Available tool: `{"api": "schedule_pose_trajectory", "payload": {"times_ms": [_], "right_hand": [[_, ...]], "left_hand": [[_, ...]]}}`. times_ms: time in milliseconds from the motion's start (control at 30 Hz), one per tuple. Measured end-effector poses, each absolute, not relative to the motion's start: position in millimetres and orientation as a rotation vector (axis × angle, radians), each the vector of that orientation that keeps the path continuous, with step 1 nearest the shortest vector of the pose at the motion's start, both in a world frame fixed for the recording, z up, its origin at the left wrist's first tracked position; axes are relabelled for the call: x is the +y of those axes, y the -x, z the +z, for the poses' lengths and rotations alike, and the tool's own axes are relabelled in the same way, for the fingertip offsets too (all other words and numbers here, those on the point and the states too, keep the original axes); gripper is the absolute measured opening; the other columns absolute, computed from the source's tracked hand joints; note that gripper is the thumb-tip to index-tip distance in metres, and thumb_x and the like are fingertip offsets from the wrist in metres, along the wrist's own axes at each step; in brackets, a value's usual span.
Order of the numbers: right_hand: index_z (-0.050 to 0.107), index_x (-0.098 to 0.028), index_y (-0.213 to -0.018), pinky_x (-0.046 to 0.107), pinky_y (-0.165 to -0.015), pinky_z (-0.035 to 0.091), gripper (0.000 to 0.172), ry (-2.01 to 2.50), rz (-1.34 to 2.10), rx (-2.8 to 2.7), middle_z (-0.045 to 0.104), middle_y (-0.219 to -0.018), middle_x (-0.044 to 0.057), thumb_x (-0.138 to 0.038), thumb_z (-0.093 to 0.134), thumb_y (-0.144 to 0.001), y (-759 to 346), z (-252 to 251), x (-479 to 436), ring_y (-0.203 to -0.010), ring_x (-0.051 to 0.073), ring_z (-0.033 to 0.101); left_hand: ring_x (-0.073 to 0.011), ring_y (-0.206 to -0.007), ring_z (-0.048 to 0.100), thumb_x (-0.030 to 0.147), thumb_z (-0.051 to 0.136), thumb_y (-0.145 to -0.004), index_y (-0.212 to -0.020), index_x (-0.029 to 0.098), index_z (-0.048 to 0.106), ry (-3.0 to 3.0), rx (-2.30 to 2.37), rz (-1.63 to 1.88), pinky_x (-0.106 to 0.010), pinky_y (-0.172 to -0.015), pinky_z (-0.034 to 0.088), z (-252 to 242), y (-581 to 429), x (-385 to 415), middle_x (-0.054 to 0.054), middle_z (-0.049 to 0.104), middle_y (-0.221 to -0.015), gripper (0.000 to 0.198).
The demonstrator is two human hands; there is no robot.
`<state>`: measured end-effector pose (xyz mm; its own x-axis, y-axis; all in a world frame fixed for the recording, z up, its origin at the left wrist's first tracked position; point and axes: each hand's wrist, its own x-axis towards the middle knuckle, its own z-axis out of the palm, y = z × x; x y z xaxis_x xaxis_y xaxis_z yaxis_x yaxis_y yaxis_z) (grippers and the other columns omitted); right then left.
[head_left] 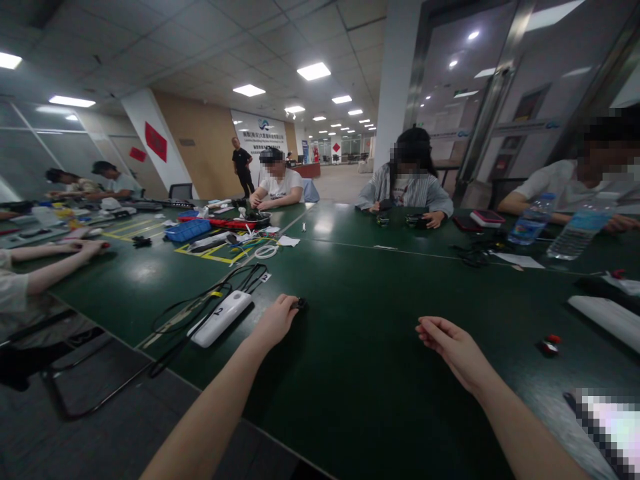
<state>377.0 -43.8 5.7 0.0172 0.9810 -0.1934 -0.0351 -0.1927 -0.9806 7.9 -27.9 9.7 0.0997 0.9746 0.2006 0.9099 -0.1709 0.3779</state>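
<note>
My left hand (274, 321) reaches over the green table, its fingers closed on a small black part (301, 303) that sticks out past the fingertips. The part's exact kind is too small to make out. My right hand (449, 343) is held over the table further right, thumb and fingers pressed together in a pinch. Whatever is between those fingertips, if anything, does not show. Just left of my left hand lies a white power bank (221, 319) marked with a 2. A small red and black object (551, 345) lies to the right of my right hand.
Black cables (210, 297) loop around the power bank. Further off are a blue basket (188, 231), a red tray (220, 223) and a white wire coil (265, 252). Water bottles (532, 219), a white device (607, 320) and a blurred screen (613, 427) are at right. Several people sit around the table.
</note>
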Motion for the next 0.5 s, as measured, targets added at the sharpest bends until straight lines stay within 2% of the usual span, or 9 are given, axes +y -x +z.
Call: {"api": "schedule_pose_trajectory", "payload": {"times_ms": [300,500], "right_hand": [[0.064,-0.021,-0.086,0.035,-0.071,0.048,0.031,1.345,1.34,-1.053,0.064,-0.082,0.005,-0.042,0.064,-0.063,-374.3,8.9,-44.3,-0.079,0.021,0.058],[0.064,-0.021,-0.086,0.036,-0.072,0.048,0.03,1.353,1.344,-1.05,0.064,-0.081,0.004,-0.042,0.064,-0.063,-375.7,6.8,-43.1,-0.079,0.022,0.057]], "left_hand": [[-0.0185,-0.094,0.054,0.027,0.038,-0.083,-0.107,0.021,0.05,-2.158,1.997,0.583,-0.028,-0.083,0.04,11.7,-12.4,-26.7,-0.006,0.054,-0.106,0.028],[-0.0185,-0.093,0.054,0.028,0.039,-0.083,-0.102,0.02,0.051,-2.117,2.051,0.641,-0.028,-0.081,0.04,9.1,-12.3,-23.5,-0.007,0.055,-0.106,0.024]]}}
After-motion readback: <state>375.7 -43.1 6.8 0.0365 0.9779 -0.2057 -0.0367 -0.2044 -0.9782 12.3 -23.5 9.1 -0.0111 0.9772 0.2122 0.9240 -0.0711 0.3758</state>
